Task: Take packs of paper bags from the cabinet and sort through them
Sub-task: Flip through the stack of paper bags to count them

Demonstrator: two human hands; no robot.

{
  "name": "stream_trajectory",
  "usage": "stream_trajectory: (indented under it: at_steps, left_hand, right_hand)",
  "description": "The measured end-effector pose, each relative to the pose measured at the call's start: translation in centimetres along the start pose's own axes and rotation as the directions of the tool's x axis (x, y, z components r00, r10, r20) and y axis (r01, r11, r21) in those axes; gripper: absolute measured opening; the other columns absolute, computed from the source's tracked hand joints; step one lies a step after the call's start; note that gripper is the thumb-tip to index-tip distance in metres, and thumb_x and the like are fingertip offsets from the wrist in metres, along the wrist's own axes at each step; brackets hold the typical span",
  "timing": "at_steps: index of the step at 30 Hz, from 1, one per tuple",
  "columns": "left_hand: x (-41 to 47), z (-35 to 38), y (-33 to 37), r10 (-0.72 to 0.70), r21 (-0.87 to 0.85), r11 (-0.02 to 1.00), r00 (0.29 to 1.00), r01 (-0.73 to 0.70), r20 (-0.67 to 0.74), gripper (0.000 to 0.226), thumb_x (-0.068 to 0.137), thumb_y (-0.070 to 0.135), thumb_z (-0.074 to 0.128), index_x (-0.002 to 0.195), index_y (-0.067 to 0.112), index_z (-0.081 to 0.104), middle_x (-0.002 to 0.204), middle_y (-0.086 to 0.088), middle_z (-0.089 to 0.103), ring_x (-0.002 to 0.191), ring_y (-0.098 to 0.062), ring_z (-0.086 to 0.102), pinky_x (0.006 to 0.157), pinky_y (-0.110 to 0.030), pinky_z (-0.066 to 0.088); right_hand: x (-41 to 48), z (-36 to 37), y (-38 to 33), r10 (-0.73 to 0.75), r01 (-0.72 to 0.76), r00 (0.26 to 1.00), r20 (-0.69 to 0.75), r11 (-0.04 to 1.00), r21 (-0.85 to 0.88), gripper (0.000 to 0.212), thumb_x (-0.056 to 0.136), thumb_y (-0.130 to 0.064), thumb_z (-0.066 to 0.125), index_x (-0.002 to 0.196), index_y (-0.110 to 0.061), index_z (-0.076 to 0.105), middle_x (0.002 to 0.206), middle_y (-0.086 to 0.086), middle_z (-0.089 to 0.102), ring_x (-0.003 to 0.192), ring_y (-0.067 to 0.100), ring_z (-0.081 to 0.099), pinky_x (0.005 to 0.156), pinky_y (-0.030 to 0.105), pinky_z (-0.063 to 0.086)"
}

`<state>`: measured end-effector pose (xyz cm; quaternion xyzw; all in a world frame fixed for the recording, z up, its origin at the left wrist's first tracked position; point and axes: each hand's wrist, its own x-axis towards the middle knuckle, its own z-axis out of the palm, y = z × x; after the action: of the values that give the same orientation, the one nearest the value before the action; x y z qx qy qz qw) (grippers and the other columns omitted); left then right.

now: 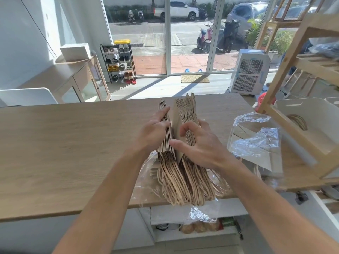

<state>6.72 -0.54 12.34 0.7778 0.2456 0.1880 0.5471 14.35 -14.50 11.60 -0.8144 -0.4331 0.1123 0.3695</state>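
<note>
Paper bags (186,110), plain brown ones, are standing on edge in a fat stack at the centre of the frame, on the wooden bench (73,143). Their twisted paper handles (183,186) flop toward the near edge and hang a bit over it. The stack sits on a loose sheet of clear plastic wrap (145,180).

The person has the stack split into two bunches, with one flat bag face showing in the gap. The left hand (154,134) lies against the left bunch, fingers pretty much straight and pressed along the bag edges, not really gripping. The right hand (201,147) has hold of the right bunch: fingers hooked over its far side, index finger curled on top, thumb reaching into the gap.

Just right of that lies a second pack (256,143) in crinkly clear plastic. Further right a light wooden shelf unit (286,65) leans into the picture, with a white bin (315,110) on it.

Upper left of centre is a black shoe rack (119,63) full of sandals. A white vented appliance (249,74) stands on the floor at upper right, with a small bluish mark near its top too blurred to read. Through the glass at the top are a white pickup (176,10) and parked scooters (205,37); their plates are too small to make out.
</note>
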Motion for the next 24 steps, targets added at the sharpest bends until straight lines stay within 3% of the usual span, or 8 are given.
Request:
stream_trajectory:
  at_steps: [5, 10, 13, 16, 18, 22, 24]
  left_hand:
    - [0.05, -0.04, -0.04, 0.000, -0.008, 1.000, 1.000, 0.000, -0.004, 0.050, 0.098, 0.014, 0.040, 0.145, 0.030, 0.039, 0.155, 0.010, 0.031, 0.141, -0.006, 0.022, 0.118, -0.030, 0.013]
    - [0.12, -0.01, -0.19, 0.001, -0.021, 1.000, 1.000, -0.001, -0.005, 0.050, 0.097, 0.014, 0.040, 0.144, 0.031, 0.039, 0.154, 0.010, 0.032, 0.141, -0.006, 0.023, 0.119, -0.034, 0.014]
    - [0.17, -0.13, -0.34, -0.001, -0.039, 0.999, 1.000, 0.001, -0.004, 0.051, 0.097, 0.013, 0.040, 0.145, 0.030, 0.039, 0.155, 0.008, 0.031, 0.141, -0.006, 0.024, 0.118, -0.032, 0.015]
    - [0.13, -0.27, -0.50, -0.003, -0.051, 0.999, 1.000, 0.002, -0.012, 0.052, 0.096, 0.013, 0.041, 0.145, 0.031, 0.039, 0.155, 0.009, 0.031, 0.140, -0.007, 0.025, 0.118, -0.033, 0.016]
    - [0.12, -0.34, -0.58, 0.000, -0.056, 0.998, 1.000, -0.001, -0.015, 0.052, 0.095, 0.014, 0.041, 0.145, 0.031, 0.040, 0.155, 0.008, 0.031, 0.141, -0.007, 0.024, 0.118, -0.033, 0.016]
    - [0.19, -0.19, -0.62, 0.003, -0.046, 0.999, 1.000, -0.004, -0.017, 0.052, 0.095, 0.015, 0.042, 0.145, 0.031, 0.039, 0.155, 0.009, 0.031, 0.141, -0.007, 0.024, 0.118, -0.034, 0.015]
    - [0.25, -0.11, -0.59, 0.004, -0.035, 0.999, 1.000, -0.005, -0.022, 0.052, 0.096, 0.015, 0.042, 0.145, 0.030, 0.039, 0.155, 0.008, 0.031, 0.141, -0.007, 0.024, 0.118, -0.033, 0.015]
  right_hand:
    - [0.07, 0.24, 0.31, -0.027, 0.028, 0.999, 0.021, 1.000, -0.010, 0.034, 0.071, -0.062, 0.060, 0.093, -0.040, 0.045, 0.139, 0.006, 0.033, 0.125, 0.027, 0.040, 0.091, 0.034, 0.030]
    - [-0.02, 0.07, 0.22, -0.021, 0.020, 0.999, 0.034, 0.999, 0.031, 0.017, 0.080, -0.037, 0.053, 0.095, -0.041, 0.046, 0.143, 0.004, 0.028, 0.113, 0.021, 0.043, 0.088, 0.031, 0.026]
    - [-0.09, -0.04, 0.14, -0.018, 0.016, 0.999, 0.042, 0.999, 0.048, 0.029, 0.085, -0.029, 0.045, 0.109, -0.046, 0.044, 0.144, 0.007, 0.027, 0.111, 0.022, 0.046, 0.089, 0.030, 0.028]
    - [-0.29, -0.32, 0.29, -0.021, 0.016, 0.996, 0.085, 0.998, 0.057, 0.053, 0.090, -0.023, 0.040, 0.134, -0.053, 0.034, 0.153, 0.007, 0.015, 0.137, 0.023, 0.025, 0.099, 0.029, 0.022]
    - [-0.36, -0.51, 0.11, -0.027, 0.021, 0.995, 0.096, 0.997, 0.070, 0.051, 0.092, -0.022, 0.039, 0.130, -0.056, 0.041, 0.153, 0.007, 0.015, 0.140, 0.022, 0.022, 0.104, 0.032, 0.024]
    - [-0.34, -0.66, -0.25, -0.019, 0.012, 0.997, 0.075, 0.995, 0.096, 0.040, 0.088, -0.020, 0.043, 0.102, -0.055, 0.056, 0.150, 0.006, 0.021, 0.117, 0.022, 0.048, 0.095, 0.030, 0.037]
    - [-0.43, -0.55, -0.09, -0.022, 0.017, 0.997, 0.074, 0.998, 0.062, 0.028, 0.088, -0.022, 0.043, 0.094, -0.046, 0.056, 0.150, 0.005, 0.022, 0.129, 0.020, 0.036, 0.096, 0.031, 0.032]
